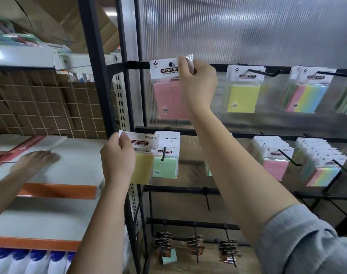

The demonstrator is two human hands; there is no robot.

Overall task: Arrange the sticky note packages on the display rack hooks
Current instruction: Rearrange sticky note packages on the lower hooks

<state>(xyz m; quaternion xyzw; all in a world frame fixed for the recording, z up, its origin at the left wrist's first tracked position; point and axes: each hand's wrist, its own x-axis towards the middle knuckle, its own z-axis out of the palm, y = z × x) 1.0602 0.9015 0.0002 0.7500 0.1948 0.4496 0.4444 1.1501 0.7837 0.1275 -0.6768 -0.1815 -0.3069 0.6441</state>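
My right hand pinches the top right corner of a pink sticky note package, held up against the top bar of the black rack; its hang hole sits at a hook end. My left hand grips a yellow sticky note package by its header card, at the left end of the middle bar. Just right of it a green package hangs on a hook. More packages hang to the right: yellow, rainbow, pink.
Another person's hand rests on a white shelf to the left. Blue-capped bottles stand on the bottom left. Small carded items hang on the lowest bar. Ribbed translucent panel backs the rack.
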